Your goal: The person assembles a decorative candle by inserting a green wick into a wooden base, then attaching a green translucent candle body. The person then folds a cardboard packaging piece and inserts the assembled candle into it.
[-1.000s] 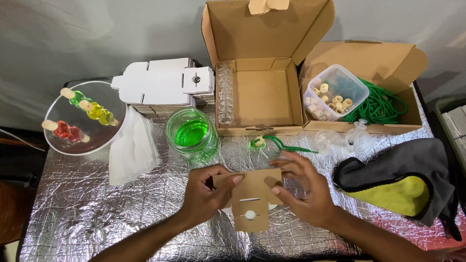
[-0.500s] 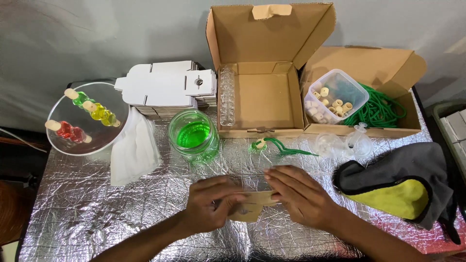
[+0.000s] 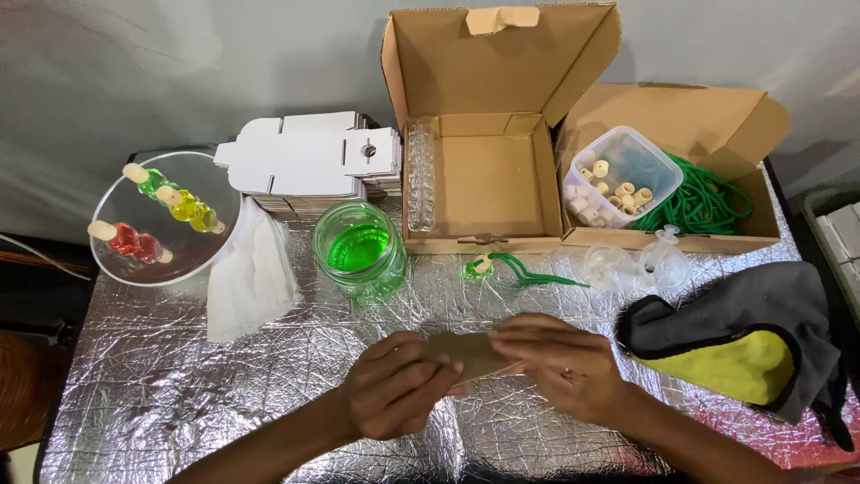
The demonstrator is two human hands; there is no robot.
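Grey wall (image 3: 179, 63) behind — table (image 3: 161, 394) covered in crinkled silver foil.

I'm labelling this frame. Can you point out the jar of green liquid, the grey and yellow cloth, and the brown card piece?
Jar of green liquid (image 3: 358, 249), head view, liquid surface.
Grey and yellow cloth (image 3: 726, 363), head view, yellow part.
Brown card piece (image 3: 473, 352), head view, middle between hands.

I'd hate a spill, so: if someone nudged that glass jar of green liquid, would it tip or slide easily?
The glass jar looks squat and wide, so it would probably slide rather than tip. It seems about half full of liquid, so likely heavy for its size. It appears to have no lid, so a sharp push could slosh liquid onto the crinkled foil table cover, and being glass it is probably fragile.
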